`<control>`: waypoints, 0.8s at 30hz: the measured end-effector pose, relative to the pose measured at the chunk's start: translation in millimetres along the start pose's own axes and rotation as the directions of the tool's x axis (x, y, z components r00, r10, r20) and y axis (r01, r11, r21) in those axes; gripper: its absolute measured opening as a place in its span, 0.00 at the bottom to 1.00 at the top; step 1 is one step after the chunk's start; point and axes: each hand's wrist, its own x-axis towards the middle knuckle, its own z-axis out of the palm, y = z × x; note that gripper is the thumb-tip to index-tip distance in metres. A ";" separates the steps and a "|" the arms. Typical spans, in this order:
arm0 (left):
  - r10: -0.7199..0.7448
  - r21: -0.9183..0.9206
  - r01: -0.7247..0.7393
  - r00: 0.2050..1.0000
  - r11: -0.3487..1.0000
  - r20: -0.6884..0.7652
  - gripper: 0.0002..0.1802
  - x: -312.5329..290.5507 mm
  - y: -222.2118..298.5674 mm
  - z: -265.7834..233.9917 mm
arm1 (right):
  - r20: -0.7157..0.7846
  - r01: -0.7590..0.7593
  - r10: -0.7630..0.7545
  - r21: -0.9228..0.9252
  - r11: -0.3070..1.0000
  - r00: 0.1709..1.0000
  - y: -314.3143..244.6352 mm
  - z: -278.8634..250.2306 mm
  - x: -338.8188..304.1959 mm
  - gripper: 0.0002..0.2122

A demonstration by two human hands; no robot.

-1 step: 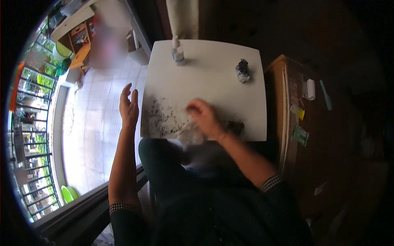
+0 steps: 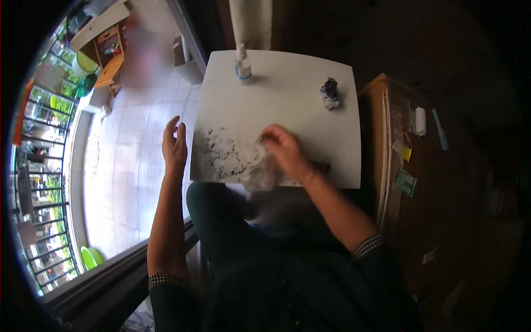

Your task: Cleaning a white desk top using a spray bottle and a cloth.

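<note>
My left hand (image 2: 174, 146) is raised beside the left edge of the white tabletop (image 2: 276, 102). Its fingers point up with the thumb apart, holding nothing. Over the near middle of the top, my right hand (image 2: 285, 152) has its fingers curled together. Whatever is in that pinch, if anything, is too dark to make out. Below this hand lies a crumpled, pale translucent sheet (image 2: 260, 175), reaching the near edge. Dark crumbs and smears (image 2: 221, 155) cover the near left. A dark brown object (image 2: 322, 166), partly hidden by my right wrist, sits near the front edge.
A clear spray bottle (image 2: 243, 66) stands at the far left of the top. A crumpled black-and-silver wad (image 2: 329, 93) lies far right. Right of the table, a brown cabinet (image 2: 381, 138) carries a white roll (image 2: 420, 122) and a green packet (image 2: 405, 181).
My right hand has shifted slightly right and away from me, and its wrist covers more of the dark brown object. My left hand stays nearly still. The view has moved a little.
</note>
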 end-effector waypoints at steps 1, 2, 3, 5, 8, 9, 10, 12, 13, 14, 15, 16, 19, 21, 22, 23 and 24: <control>-0.040 -0.014 0.040 0.999 0.999 0.004 0.24 -15.1 -18.0 -9.6 | 0.025 -0.112 0.110 0.158 0.981 0.994 -12.5 -5.0 0.0 0.06; -0.121 -0.087 0.123 0.992 0.989 0.021 0.24 -26.7 -26.8 -7.6 | 0.051 -0.201 0.195 0.312 0.929 0.980 -16.5 -12.8 -0.3 0.07; -0.200 -0.163 0.205 0.979 0.965 0.047 0.24 -37.0 -21.9 -2.1 | 0.056 -0.210 0.203 0.298 0.931 0.978 -17.8 -16.6 -1.4 0.07; -0.339 -0.222 0.342 0.939 0.913 0.054 0.26 -51.4 -19.7 0.9 | 0.017 -0.226 0.246 0.457 0.860 0.969 -20.8 -19.2 -3.7 0.07; -0.364 -0.087 0.361 0.931 0.928 -0.021 0.32 -50.0 -27.3 -3.6 | 0.022 -0.213 0.233 0.499 0.840 0.972 -23.4 -14.2 -4.7 0.07; -0.371 -0.095 0.368 0.928 0.925 -0.018 0.32 -53.8 -17.9 -1.0 | -0.008 -0.193 0.227 0.499 0.845 0.974 -23.4 -14.5 -5.5 0.07; -0.365 0.060 0.364 0.931 0.930 0.003 0.32 -58.8 -7.6 3.2 | -0.010 -0.198 0.233 0.492 0.848 0.972 -19.9 -16.8 -6.8 0.07; -0.337 0.232 0.337 0.941 0.913 -0.039 0.31 -65.3 10.9 7.3 | -0.090 -0.191 0.256 0.449 0.873 0.962 -13.2 -18.0 -6.4 0.09; -0.340 0.227 0.340 0.940 0.913 -0.037 0.31 -65.2 16.6 7.9 | -0.092 -0.193 0.259 0.444 0.875 0.962 -12.1 -18.7 -5.9 0.09; -0.319 0.268 0.322 0.946 0.908 -0.058 0.30 -65.8 27.9 5.4 | -0.083 -0.193 0.243 0.389 0.901 0.966 -14.0 -18.6 -6.4 0.11; -0.297 0.308 0.305 0.952 0.901 -0.076 0.30 -66.7 32.9 4.8 | -0.075 -0.192 0.229 0.332 0.924 0.971 -16.0 -18.6 -6.9 0.12; -0.304 0.304 0.311 0.950 0.901 -0.073 0.30 -68.0 29.6 6.3 | -0.076 -0.199 0.235 0.327 0.924 0.969 -17.0 -19.4 -7.7 0.12; -0.307 0.258 0.314 0.949 0.914 -0.067 0.29 -66.4 24.0 4.8 | -0.040 -0.234 0.242 0.147 0.961 0.969 -23.8 -21.5 -7.1 0.16; -0.309 0.294 0.311 0.950 0.904 -0.055 0.29 -65.4 27.3 4.4 | -0.024 -0.242 0.242 -0.175 0.954 0.970 -34.8 -21.8 -8.5 0.16; -0.320 0.293 0.323 0.946 0.900 -0.058 0.29 -65.7 27.2 3.9 | -0.017 -0.250 0.251 -0.178 0.952 0.968 -38.5 -19.9 -8.1 0.16; -0.311 0.306 0.316 0.948 0.898 -0.066 0.29 -65.2 26.9 5.5 | -0.029 -0.102 0.100 -0.492 0.865 0.995 -46.8 -16.8 -7.1 0.15; -0.303 0.320 0.310 0.950 0.895 -0.074 0.29 -64.6 26.3 6.0 | 0.014 0.043 -0.049 -0.749 0.662 0.999 -53.4 -13.6 -6.0 0.15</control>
